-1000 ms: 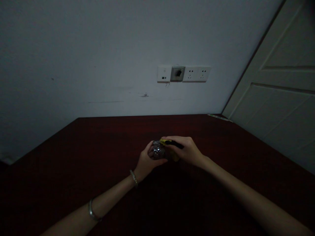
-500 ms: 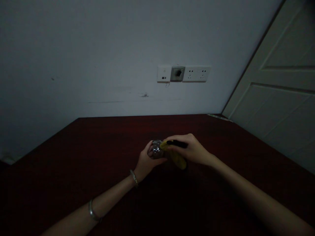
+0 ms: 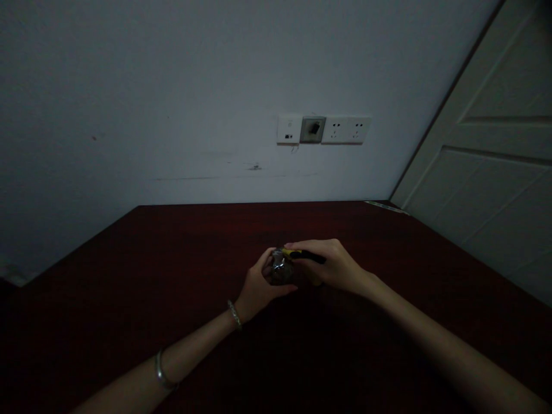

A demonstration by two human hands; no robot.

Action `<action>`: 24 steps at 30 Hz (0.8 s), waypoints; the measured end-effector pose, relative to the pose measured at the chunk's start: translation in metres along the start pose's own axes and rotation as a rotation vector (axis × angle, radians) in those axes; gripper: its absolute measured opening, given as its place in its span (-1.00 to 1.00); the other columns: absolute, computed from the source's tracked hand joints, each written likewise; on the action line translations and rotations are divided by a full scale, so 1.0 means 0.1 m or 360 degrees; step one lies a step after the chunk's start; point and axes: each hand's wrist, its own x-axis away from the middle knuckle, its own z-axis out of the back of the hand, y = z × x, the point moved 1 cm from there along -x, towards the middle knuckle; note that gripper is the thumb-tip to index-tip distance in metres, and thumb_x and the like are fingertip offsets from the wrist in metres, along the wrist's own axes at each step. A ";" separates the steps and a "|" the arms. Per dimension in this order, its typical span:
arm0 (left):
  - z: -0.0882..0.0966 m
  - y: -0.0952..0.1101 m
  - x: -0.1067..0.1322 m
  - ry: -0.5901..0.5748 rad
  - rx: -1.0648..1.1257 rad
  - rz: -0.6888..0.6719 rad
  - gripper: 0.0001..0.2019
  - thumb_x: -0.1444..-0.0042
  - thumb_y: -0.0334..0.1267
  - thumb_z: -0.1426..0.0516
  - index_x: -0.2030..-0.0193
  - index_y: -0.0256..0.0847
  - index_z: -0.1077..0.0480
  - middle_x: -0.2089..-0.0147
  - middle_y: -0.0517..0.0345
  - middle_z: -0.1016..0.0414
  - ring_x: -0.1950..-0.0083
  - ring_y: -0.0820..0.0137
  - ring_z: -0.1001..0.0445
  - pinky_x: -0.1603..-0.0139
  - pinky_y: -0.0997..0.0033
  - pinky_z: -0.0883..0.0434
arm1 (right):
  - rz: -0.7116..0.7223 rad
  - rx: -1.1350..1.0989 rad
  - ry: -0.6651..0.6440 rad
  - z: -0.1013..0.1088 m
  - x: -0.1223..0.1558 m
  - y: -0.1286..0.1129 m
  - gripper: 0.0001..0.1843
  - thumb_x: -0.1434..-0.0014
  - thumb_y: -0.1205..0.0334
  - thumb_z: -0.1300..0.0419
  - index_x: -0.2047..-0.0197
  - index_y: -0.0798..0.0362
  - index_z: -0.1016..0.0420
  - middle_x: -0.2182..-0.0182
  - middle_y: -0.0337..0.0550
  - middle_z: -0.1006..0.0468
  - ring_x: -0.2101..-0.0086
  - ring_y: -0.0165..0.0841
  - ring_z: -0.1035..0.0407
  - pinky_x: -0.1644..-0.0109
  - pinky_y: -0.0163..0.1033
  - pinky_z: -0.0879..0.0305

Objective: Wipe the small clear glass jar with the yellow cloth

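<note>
My left hand (image 3: 259, 286) is wrapped around a small shiny rounded object (image 3: 278, 270), possibly covered in clear film, held just above the dark red table (image 3: 172, 259). My right hand (image 3: 332, 267) is closed in a pinch on a thin yellow and black tool (image 3: 302, 255) whose tip rests on top of that object. What the object is cannot be made out in the dim light. Two bracelets sit on my left forearm.
A pale wall stands behind the table with a row of sockets and a switch (image 3: 323, 129). A white panelled door (image 3: 495, 149) closes off the right side. A thin light strip (image 3: 386, 206) lies at the table's far right corner.
The yellow piece that stuck out below my right hand half a second ago is now tucked in. Both hands stay together at the same spot.
</note>
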 end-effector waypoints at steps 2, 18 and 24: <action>0.00 0.01 0.00 0.0025 -0.0010 -0.0016 -0.23 0.35 -0.37 -0.39 -0.08 -0.19 -0.20 -0.01 0.00 -0.50 -0.04 0.19 -0.49 -0.04 0.16 -0.48 | 0.0046 -0.0022 -0.0060 0.02 0.00 -0.05 -0.69 -0.17 0.36 -0.16 0.00 0.04 -0.47 0.12 -0.14 -0.59 0.13 -0.34 -0.49 0.03 -0.25 -0.44; 0.00 0.00 0.00 0.0128 -0.0155 -0.0067 -0.21 0.31 -0.28 -0.38 -0.12 -0.18 -0.17 -0.06 -0.03 -0.46 -0.06 0.19 -0.46 -0.05 0.12 -0.44 | 0.0139 0.0309 -0.0108 0.16 -0.05 -0.26 -0.70 -0.22 0.39 -0.08 -0.02 0.15 -0.40 0.07 -0.02 -0.55 0.06 -0.31 -0.44 -0.05 -0.19 -0.40; -0.02 0.20 0.04 0.0058 -0.0528 -0.0229 -0.16 0.31 -0.23 -0.39 -0.17 -0.15 -0.16 -0.12 0.00 -0.40 -0.14 0.17 -0.38 -0.14 0.11 -0.36 | 0.0426 0.0677 -0.0129 0.04 -0.02 -0.17 -0.65 -0.22 0.46 0.00 -0.08 0.20 -0.32 0.00 0.06 -0.50 -0.03 -0.23 -0.37 -0.15 -0.04 -0.32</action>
